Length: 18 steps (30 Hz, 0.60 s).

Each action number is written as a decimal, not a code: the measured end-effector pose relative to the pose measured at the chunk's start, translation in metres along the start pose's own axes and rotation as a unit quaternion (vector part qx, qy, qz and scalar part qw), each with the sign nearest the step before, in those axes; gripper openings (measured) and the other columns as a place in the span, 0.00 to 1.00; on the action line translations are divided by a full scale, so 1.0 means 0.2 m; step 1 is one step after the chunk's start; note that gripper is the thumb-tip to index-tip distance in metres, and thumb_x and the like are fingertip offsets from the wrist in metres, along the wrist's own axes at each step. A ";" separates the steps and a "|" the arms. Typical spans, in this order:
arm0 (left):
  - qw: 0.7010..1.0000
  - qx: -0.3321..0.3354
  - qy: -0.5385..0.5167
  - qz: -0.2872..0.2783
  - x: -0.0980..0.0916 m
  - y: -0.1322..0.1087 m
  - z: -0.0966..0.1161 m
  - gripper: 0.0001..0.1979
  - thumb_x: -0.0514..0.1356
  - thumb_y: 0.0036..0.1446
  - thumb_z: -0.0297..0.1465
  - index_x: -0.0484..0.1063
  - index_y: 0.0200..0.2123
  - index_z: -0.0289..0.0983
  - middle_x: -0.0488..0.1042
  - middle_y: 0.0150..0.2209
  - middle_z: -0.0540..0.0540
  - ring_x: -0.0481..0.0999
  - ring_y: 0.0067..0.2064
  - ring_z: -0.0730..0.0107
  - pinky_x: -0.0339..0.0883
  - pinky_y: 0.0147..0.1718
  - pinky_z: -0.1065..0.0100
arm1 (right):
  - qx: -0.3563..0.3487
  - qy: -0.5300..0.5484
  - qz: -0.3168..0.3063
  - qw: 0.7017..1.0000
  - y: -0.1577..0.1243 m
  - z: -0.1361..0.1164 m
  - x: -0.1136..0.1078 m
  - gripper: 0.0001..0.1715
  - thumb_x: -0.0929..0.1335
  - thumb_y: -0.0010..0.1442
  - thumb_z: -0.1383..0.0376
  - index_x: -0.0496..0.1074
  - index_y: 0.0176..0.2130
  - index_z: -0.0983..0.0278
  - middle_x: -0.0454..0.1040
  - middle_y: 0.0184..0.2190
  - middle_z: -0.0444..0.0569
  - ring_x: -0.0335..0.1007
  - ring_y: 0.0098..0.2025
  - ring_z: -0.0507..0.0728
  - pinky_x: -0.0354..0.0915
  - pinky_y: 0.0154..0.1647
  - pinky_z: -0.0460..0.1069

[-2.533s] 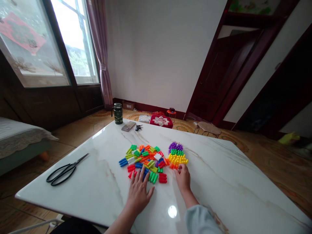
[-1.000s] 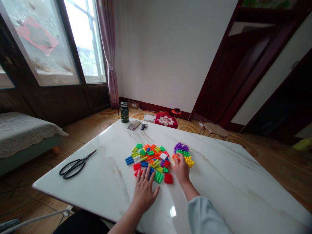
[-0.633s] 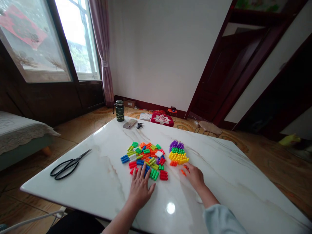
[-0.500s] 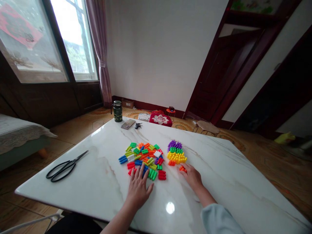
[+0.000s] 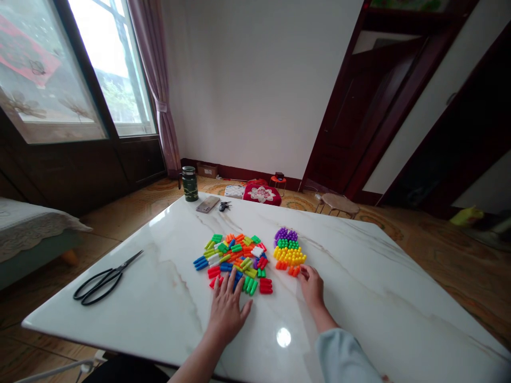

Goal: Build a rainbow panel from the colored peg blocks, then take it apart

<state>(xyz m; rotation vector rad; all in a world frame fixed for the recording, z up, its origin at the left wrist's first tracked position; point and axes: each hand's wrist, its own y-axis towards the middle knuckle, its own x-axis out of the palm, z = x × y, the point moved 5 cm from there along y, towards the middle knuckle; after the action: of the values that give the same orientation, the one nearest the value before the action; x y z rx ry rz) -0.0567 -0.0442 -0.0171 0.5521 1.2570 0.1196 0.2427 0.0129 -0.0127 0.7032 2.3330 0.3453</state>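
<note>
A mixed heap of small plastic building blocks (image 5: 237, 248) in several colours lies mid-table. My left hand (image 5: 228, 303) rests on its near edge, fingers spread over blue and red blocks. To the right of the heap is a patch of blocks sorted by colour: purple blocks (image 5: 285, 234) at the far end, then green blocks (image 5: 288, 244), yellow blocks (image 5: 289, 256) and orange blocks (image 5: 281, 265). My right hand (image 5: 312, 286) has its fingers drawn together at the right end of an orange block (image 5: 294, 271), beside the other orange ones.
Black-handled scissors (image 5: 107, 279) lie at the left of the marble-patterned table (image 5: 159, 298). A camouflage flask (image 5: 189, 184), a phone (image 5: 208, 204) and keys (image 5: 224, 206) are at the far left corner. Beyond the table are a red cushioned seat (image 5: 261, 194) and a round stool (image 5: 339, 203).
My right hand has shifted the orange block left, up to the other orange ones, and its fingers now sit at the block's right end. My left hand stays put.
</note>
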 end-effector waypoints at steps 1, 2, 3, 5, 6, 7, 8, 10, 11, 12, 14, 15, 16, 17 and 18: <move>1.000 0.000 -0.001 0.001 0.00 0.00 0.00 0.27 0.54 0.59 0.43 0.64 0.60 0.40 0.51 0.68 0.42 0.55 0.66 0.47 0.46 0.63 0.46 | 0.014 -0.016 0.020 1.000 0.00 0.00 -0.01 0.15 0.63 0.49 0.64 0.71 0.37 0.67 0.75 0.35 0.56 0.72 0.32 0.58 0.67 0.37 0.52; 1.000 0.001 -0.003 0.001 0.00 0.00 0.00 0.27 0.54 0.59 0.42 0.64 0.60 0.41 0.51 0.68 0.42 0.55 0.66 0.47 0.46 0.63 0.46 | 0.027 -0.039 0.043 0.998 -0.01 -0.01 -0.02 0.15 0.63 0.49 0.64 0.71 0.36 0.67 0.75 0.35 0.55 0.72 0.31 0.58 0.66 0.35 0.51; 1.000 0.002 -0.006 0.003 0.00 0.00 0.00 0.28 0.55 0.59 0.42 0.64 0.61 0.41 0.51 0.68 0.43 0.54 0.66 0.48 0.46 0.63 0.46 | 0.033 -0.064 0.061 0.996 -0.03 -0.01 -0.03 0.13 0.62 0.49 0.65 0.70 0.35 0.66 0.75 0.35 0.54 0.71 0.30 0.57 0.65 0.33 0.50; 1.000 0.002 -0.010 0.006 0.00 0.00 -0.01 0.28 0.55 0.58 0.41 0.64 0.61 0.41 0.51 0.68 0.43 0.54 0.66 0.48 0.46 0.64 0.46 | 0.006 -0.103 0.055 0.993 -0.07 -0.05 -0.03 0.11 0.60 0.50 0.67 0.70 0.30 0.64 0.75 0.32 0.52 0.70 0.30 0.57 0.63 0.33 0.49; 1.000 0.001 -0.010 0.005 0.01 0.00 -0.01 0.28 0.55 0.58 0.41 0.64 0.61 0.41 0.52 0.68 0.43 0.54 0.66 0.48 0.46 0.64 0.46 | -0.022 -0.111 0.032 0.993 -0.09 -0.07 -0.02 0.11 0.60 0.50 0.68 0.71 0.28 0.63 0.75 0.31 0.51 0.70 0.31 0.57 0.63 0.34 0.49; 1.000 0.001 -0.009 0.003 0.01 0.00 -0.01 0.28 0.55 0.58 0.42 0.64 0.61 0.41 0.52 0.68 0.43 0.54 0.66 0.48 0.46 0.63 0.45 | -0.054 -0.114 0.004 0.992 -0.11 -0.09 0.00 0.12 0.59 0.50 0.69 0.71 0.27 0.63 0.76 0.31 0.50 0.71 0.32 0.56 0.63 0.36 0.49; 1.000 0.001 -0.007 0.001 0.01 0.00 -0.01 0.28 0.55 0.59 0.42 0.64 0.61 0.41 0.52 0.68 0.43 0.54 0.66 0.48 0.46 0.63 0.45 | -0.080 -0.113 -0.022 0.990 -0.13 -0.11 0.02 0.14 0.59 0.51 0.70 0.73 0.28 0.63 0.76 0.32 0.50 0.71 0.34 0.56 0.63 0.38 0.49; 1.000 0.001 -0.003 -0.003 0.01 0.00 -0.01 0.28 0.54 0.59 0.43 0.64 0.61 0.41 0.52 0.68 0.42 0.55 0.66 0.48 0.47 0.63 0.45 | -0.101 -0.115 -0.043 0.987 -0.15 -0.13 0.04 0.19 0.59 0.51 0.72 0.76 0.34 0.63 0.77 0.35 0.50 0.73 0.37 0.56 0.63 0.41 0.48; 1.000 0.001 -0.002 -0.004 0.01 0.00 -0.01 0.28 0.54 0.59 0.43 0.64 0.61 0.41 0.52 0.68 0.42 0.55 0.66 0.48 0.47 0.63 0.45 | -0.099 -0.121 -0.042 0.987 -0.15 -0.13 0.05 0.21 0.59 0.51 0.72 0.77 0.37 0.63 0.78 0.36 0.50 0.73 0.38 0.56 0.64 0.41 0.48; 1.000 0.000 -0.002 -0.003 0.01 0.00 -0.01 0.28 0.53 0.59 0.43 0.64 0.61 0.41 0.52 0.68 0.42 0.55 0.66 0.48 0.48 0.63 0.45 | -0.094 -0.129 -0.040 0.986 -0.15 -0.13 0.06 0.22 0.59 0.51 0.73 0.77 0.39 0.64 0.78 0.37 0.51 0.73 0.39 0.56 0.64 0.41 0.48; 1.000 -0.001 -0.004 0.001 0.01 0.00 -0.01 0.27 0.54 0.59 0.43 0.64 0.61 0.41 0.52 0.68 0.42 0.55 0.66 0.48 0.48 0.63 0.45 | -0.086 -0.144 -0.039 0.985 -0.15 -0.12 0.08 0.24 0.59 0.51 0.73 0.77 0.42 0.65 0.77 0.38 0.52 0.73 0.38 0.56 0.64 0.40 0.48; 1.000 0.000 -0.006 0.002 0.01 0.00 -0.01 0.27 0.54 0.59 0.43 0.64 0.60 0.41 0.52 0.68 0.42 0.55 0.66 0.48 0.48 0.63 0.45 | -0.085 -0.150 -0.041 0.984 -0.14 -0.11 0.08 0.24 0.59 0.52 0.72 0.77 0.43 0.66 0.77 0.38 0.53 0.73 0.38 0.56 0.64 0.40 0.48; 1.000 0.000 -0.008 0.003 0.01 0.00 -0.01 0.27 0.54 0.59 0.43 0.64 0.60 0.41 0.52 0.68 0.43 0.55 0.66 0.48 0.48 0.63 0.45 | -0.086 -0.152 -0.043 0.984 -0.14 -0.11 0.08 0.23 0.59 0.52 0.72 0.77 0.43 0.66 0.77 0.38 0.53 0.73 0.37 0.56 0.64 0.40 0.48; 1.000 0.001 -0.009 0.002 0.01 0.00 -0.01 0.27 0.54 0.59 0.43 0.64 0.60 0.41 0.52 0.68 0.43 0.55 0.66 0.47 0.48 0.63 0.45 | -0.088 -0.152 -0.046 0.983 -0.14 -0.12 0.08 0.23 0.60 0.52 0.72 0.77 0.43 0.66 0.77 0.38 0.53 0.73 0.37 0.56 0.64 0.40 0.48; 1.000 0.001 -0.008 0.000 0.01 0.00 -0.01 0.27 0.54 0.59 0.43 0.64 0.60 0.41 0.52 0.68 0.43 0.56 0.66 0.47 0.48 0.63 0.45 | -0.094 -0.148 -0.049 0.983 -0.14 -0.12 0.09 0.23 0.60 0.53 0.72 0.77 0.43 0.66 0.77 0.38 0.52 0.73 0.37 0.56 0.64 0.40 0.48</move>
<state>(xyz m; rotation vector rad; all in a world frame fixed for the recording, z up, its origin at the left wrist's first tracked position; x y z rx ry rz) -0.0576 -0.0429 -0.0200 0.5541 1.2414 0.1134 0.2040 -0.0024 -0.0155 0.5073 2.0152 0.3827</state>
